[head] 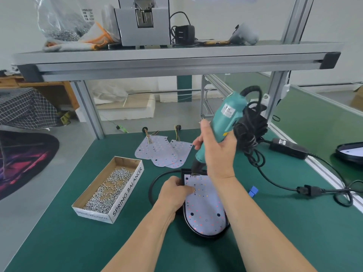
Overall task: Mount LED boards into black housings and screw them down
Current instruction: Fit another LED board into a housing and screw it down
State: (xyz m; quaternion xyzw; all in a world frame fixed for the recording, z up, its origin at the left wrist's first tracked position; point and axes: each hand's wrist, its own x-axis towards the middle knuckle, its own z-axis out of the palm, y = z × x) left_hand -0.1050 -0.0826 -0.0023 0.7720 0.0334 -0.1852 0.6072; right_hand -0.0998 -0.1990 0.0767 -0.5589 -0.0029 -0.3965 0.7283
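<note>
Now right hand [218, 148] grips screwdriver [222, 122]; left hand [174, 195] steadies LED board [204, 205].

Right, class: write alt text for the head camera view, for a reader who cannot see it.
A person's right hand holds a teal screwdriver tip-down over a white LED board seated in a black housing, while the left hand rests on the board's left edge. On the green bench, a cardboard box of screws lies left, two spare boards behind.

Teal screwdriver [222, 122], green mat [98, 242]
</note>
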